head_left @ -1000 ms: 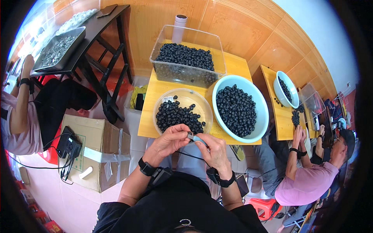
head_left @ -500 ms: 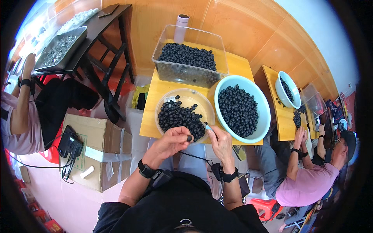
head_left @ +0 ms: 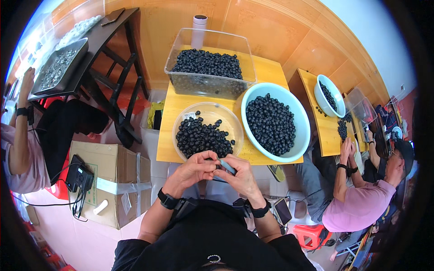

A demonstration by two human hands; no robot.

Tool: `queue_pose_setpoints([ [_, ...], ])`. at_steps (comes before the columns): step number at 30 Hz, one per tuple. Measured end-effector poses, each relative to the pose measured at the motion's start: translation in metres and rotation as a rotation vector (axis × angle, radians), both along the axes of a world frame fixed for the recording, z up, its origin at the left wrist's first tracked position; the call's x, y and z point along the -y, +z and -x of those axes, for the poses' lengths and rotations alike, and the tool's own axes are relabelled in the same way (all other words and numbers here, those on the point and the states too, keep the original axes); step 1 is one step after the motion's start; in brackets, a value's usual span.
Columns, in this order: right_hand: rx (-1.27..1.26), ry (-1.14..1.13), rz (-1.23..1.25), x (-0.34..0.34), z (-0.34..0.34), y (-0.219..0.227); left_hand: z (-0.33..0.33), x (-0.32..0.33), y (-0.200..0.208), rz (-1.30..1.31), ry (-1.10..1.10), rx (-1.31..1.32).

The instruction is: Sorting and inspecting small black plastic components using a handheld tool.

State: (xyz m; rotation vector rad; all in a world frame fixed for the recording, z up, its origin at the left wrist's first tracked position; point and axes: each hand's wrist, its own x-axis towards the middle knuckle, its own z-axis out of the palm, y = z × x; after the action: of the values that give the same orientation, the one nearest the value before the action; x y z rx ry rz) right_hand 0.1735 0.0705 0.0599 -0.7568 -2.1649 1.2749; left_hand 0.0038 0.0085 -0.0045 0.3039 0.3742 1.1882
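One blue tool [head_left: 227,166] in right hand [head_left: 242,177], dark bead [head_left: 218,166] in left hand [head_left: 192,170].

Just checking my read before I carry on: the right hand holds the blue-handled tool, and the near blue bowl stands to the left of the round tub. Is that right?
Not quite: the near blue bowl stands to the right of the round tub, as the head view shows. The right hand does hold the blue-handled tool.
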Motion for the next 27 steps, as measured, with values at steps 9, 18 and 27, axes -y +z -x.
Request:
queue_pose_setpoints([
  [9,0.016,-0.547,-0.243,-0.085,-0.021,0.0,0.022,0.007,0.009,0.121,0.368,-0.475],
  [18,0.069,-0.506,-0.345,-0.061,-0.022,-0.018,0.011,-0.001,0.003,0.064,0.383,-0.761],
  [27,0.114,-0.546,-0.24,-0.033,-0.038,-0.026,-0.05,-0.044,-0.009,-0.349,0.476,-1.785],
])
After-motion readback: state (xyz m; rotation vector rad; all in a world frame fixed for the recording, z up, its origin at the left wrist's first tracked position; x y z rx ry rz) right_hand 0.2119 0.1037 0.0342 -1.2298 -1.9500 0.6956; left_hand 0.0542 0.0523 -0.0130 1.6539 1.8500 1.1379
